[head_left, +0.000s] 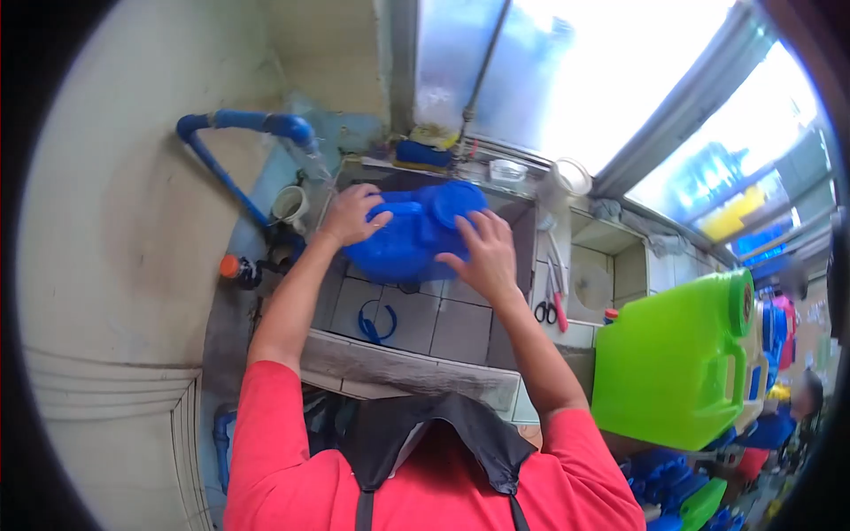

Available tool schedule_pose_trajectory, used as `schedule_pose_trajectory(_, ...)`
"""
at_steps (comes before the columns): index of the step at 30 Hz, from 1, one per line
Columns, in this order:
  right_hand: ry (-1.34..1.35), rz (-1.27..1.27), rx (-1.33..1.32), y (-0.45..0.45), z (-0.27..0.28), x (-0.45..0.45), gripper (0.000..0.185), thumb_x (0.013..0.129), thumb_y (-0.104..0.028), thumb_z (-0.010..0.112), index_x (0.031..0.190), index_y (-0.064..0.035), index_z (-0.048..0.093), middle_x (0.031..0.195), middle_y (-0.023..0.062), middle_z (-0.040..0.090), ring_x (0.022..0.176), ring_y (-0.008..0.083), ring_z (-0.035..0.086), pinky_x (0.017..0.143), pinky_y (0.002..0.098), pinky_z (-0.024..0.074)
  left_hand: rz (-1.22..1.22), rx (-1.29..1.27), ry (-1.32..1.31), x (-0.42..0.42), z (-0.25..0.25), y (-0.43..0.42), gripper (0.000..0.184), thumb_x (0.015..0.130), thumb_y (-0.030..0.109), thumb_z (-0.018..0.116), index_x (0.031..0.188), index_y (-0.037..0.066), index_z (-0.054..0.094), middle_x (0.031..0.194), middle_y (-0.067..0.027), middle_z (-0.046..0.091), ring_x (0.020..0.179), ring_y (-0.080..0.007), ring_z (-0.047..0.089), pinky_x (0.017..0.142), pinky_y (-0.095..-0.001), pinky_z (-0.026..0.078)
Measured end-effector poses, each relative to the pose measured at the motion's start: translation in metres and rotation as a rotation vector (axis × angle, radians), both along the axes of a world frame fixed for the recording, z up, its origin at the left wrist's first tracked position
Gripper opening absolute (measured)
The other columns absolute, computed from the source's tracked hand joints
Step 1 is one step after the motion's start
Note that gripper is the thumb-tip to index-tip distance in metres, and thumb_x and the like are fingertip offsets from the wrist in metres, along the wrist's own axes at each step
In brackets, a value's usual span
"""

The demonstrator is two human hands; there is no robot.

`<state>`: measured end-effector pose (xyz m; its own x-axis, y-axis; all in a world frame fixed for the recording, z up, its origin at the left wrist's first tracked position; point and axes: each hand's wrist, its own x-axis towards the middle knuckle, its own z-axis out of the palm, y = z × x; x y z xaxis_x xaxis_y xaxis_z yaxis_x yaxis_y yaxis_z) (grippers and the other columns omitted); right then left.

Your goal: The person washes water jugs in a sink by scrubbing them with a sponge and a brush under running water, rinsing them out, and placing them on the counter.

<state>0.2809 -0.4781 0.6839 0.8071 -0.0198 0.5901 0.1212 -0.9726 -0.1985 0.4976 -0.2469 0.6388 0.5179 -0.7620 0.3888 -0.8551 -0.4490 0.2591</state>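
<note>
A blue jerry can (398,248) lies tilted over the tiled sink (460,327), its round cap (459,202) toward the right. At its left end, my left hand (356,217) holds the can beside the moulded handle, fingers bent over the top. My right hand (487,252) grips the opposite end, fingers by the cap and thumb against the near side. Below the can, a blue plastic ring strip (376,324) rests on the sink floor. Both palms' contact with the can is partly hidden.
A blue pipe (239,120) on the left runs water near the sink corner. Scissors (546,311) and a red-handled tool (560,320) lie on the right ledge. A large green jerry can (664,372) stands to the right. Sponges (425,152) sit at the back.
</note>
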Motion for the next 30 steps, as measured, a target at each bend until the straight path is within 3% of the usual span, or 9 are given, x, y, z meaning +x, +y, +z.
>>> schedule_pose_trajectory(3,0.065,0.202,-0.063,0.034,-0.01,0.063,0.093,0.058,-0.054,0.084,0.134,-0.0109,0.054,0.12,0.0155,0.056,0.118,0.0375,0.049,0.103,0.0479,0.0383,-0.1,-0.119,0.174,0.0,-0.002,-0.007,0.032,0.093,0.032,0.058,0.11,0.005,0.062,0.119,-0.0155,0.057,0.107,-0.0377,0.057,0.093,-0.0448,0.046)
schedule_pose_trajectory(5,0.273,0.244,-0.019,0.05,-0.014,0.086,0.114,0.045,-0.061,0.085,0.141,-0.014,0.047,0.116,0.0153,0.055,0.113,0.0356,0.051,0.101,0.0456,0.0395,0.171,-0.182,0.103,-0.002,0.002,-0.002,0.028,0.095,0.032,0.053,0.1,0.006,0.062,0.105,-0.0168,0.062,0.098,-0.0375,0.061,0.082,-0.0464,0.051)
schedule_pose_trajectory(8,0.355,0.056,0.031,0.062,-0.016,0.094,0.111,0.045,-0.053,0.089,0.141,-0.0162,0.046,0.11,0.0119,0.055,0.105,0.0325,0.052,0.095,0.0434,0.0408,0.21,0.078,0.046,-0.001,-0.003,0.02,0.027,0.095,0.033,0.05,0.095,0.008,0.06,0.098,-0.0167,0.065,0.089,-0.0386,0.064,0.073,-0.0463,0.052)
schedule_pose_trajectory(15,0.266,-0.031,0.039,0.072,-0.026,0.091,0.107,0.043,-0.054,0.089,0.135,-0.0147,0.052,0.104,0.0107,0.054,0.1,0.0316,0.052,0.092,0.0423,0.0412,0.58,0.118,0.007,0.016,-0.043,-0.009,0.05,0.097,0.048,0.042,0.077,0.006,0.061,0.077,-0.0196,0.068,0.066,-0.039,0.065,0.06,-0.0485,0.052)
schedule_pose_trajectory(18,0.273,-0.004,0.046,0.07,-0.025,0.087,0.106,0.043,-0.052,0.09,0.135,-0.0148,0.052,0.105,0.0106,0.054,0.101,0.0316,0.051,0.093,0.0421,0.0408,0.677,0.13,0.226,0.042,-0.036,-0.004,0.068,0.095,0.063,0.038,0.078,0.003,0.066,0.066,-0.0191,0.066,0.052,-0.0332,0.063,0.051,-0.0449,0.05)
schedule_pose_trajectory(20,0.265,0.002,0.048,0.068,-0.025,0.085,0.104,0.043,-0.05,0.09,0.134,-0.0148,0.052,0.105,0.0106,0.054,0.102,0.0316,0.051,0.093,0.0419,0.0405,0.637,0.225,1.081,0.04,0.009,0.011,0.091,0.091,0.077,0.024,0.099,-0.002,0.069,0.075,-0.0143,0.067,0.065,-0.0237,0.066,0.059,-0.0364,0.053)
schedule_pose_trajectory(24,0.282,-0.004,0.059,0.068,-0.022,0.085,0.104,0.043,-0.049,0.091,0.133,-0.0149,0.053,0.105,0.0105,0.054,0.102,0.0317,0.051,0.094,0.0419,0.0404,0.319,-0.605,1.145,0.008,-0.019,0.028,0.052,0.097,0.051,0.055,0.113,0.003,0.066,0.099,-0.0046,0.067,0.084,-0.0121,0.061,0.067,-0.025,0.045)
schedule_pose_trajectory(28,0.27,0.0,0.061,0.069,-0.024,0.085,0.102,0.043,-0.049,0.091,0.132,-0.0156,0.054,0.105,0.0104,0.054,0.102,0.0315,0.051,0.093,0.0421,0.0406,0.304,-0.681,1.211,-0.023,-0.032,0.034,0.034,0.095,0.029,0.065,0.118,0.004,0.065,0.105,-0.0037,0.067,0.087,-0.012,0.062,0.071,-0.0262,0.048)
schedule_pose_trajectory(30,0.272,0.003,0.067,0.069,-0.024,0.083,0.101,0.043,-0.048,0.091,0.132,-0.0159,0.054,0.104,0.0103,0.054,0.101,0.0314,0.051,0.093,0.0421,0.0406,0.334,-0.799,0.918,-0.031,-0.05,0.027,0.032,0.091,0.02,0.07,0.119,0.006,0.065,0.105,-0.004,0.068,0.09,-0.0135,0.063,0.078,-0.0288,0.051)
